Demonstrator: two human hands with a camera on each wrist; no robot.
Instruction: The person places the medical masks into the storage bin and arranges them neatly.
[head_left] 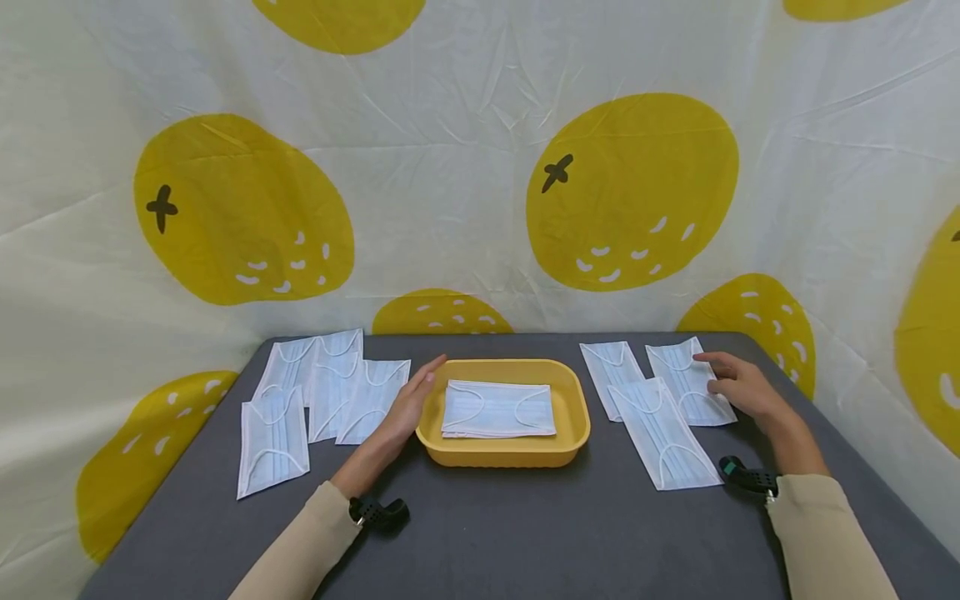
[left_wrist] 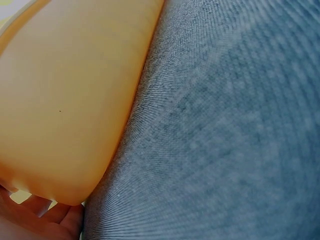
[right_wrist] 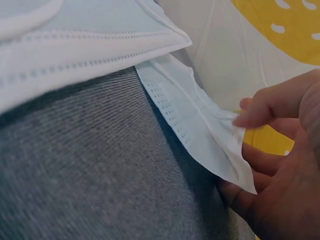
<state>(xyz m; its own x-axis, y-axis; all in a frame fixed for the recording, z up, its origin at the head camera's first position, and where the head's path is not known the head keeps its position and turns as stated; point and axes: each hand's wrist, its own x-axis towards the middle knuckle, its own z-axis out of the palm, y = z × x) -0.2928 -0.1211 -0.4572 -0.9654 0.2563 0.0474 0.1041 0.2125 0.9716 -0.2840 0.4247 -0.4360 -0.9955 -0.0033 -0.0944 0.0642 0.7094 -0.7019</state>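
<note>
At the right of the head view, my right hand [head_left: 752,394] pinches the right edge of a pale blue face mask [head_left: 681,372]. In the right wrist view that mask [right_wrist: 182,107] is partly raised off the cloth, with fingers behind its edge. My left hand [head_left: 402,410] rests with straight fingers along the left side of a yellow tray [head_left: 502,457]. The left wrist view shows the tray wall [left_wrist: 70,100] close up, fingers at its end. Inside the tray lies a small stack of face masks [head_left: 498,410], ear loops on top.
Beside the pinched mask lie another mask [head_left: 609,367] and a nearer one [head_left: 663,437]. Several overlapping masks [head_left: 274,442] spread out left of the tray. Dark grey cloth [head_left: 480,533] covers the table, and a white curtain with yellow fruit prints [head_left: 450,208] hangs behind.
</note>
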